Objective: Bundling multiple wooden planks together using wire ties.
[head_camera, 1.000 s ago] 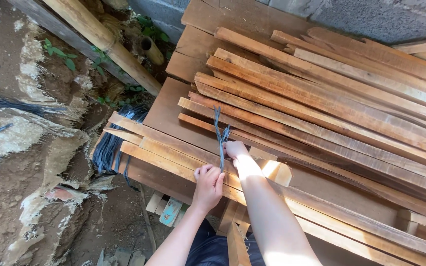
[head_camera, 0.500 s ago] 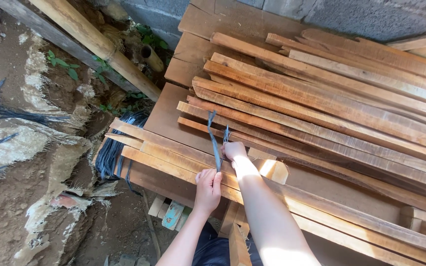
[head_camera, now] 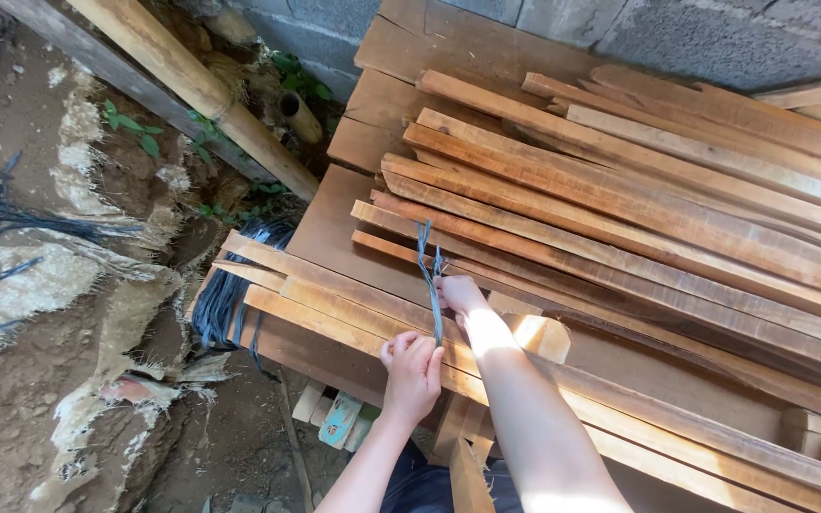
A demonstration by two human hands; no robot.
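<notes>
my left hand (head_camera: 412,369) is closed in a loose fist around the near end of a grey-blue strap (head_camera: 429,285), fingers curled over it at the front edge of the bundle. my right hand (head_camera: 460,293) lies just beyond, palm down on the wood, fingers pinched at the strap where it crosses the slats; how tightly they grip cannot be told from this angle.

the strap runs between the two hands and continues past the right hand. its long axis points away from me, nearly straight up the view, with two loose tails standing free beyond the right hand. the right hand is nearer those tails; the left hand is nearer the lower end.

the strap lies across the long wooden slats (head_camera: 620,237), whose long axis runs from near left to far right, so strap and slats cross at a steep angle. the slats rest on broad boards (head_camera: 334,228). a coil of dark strapping (head_camera: 225,294) hangs at the left edge of the stack, above bare earth (head_camera: 40,380).
</notes>
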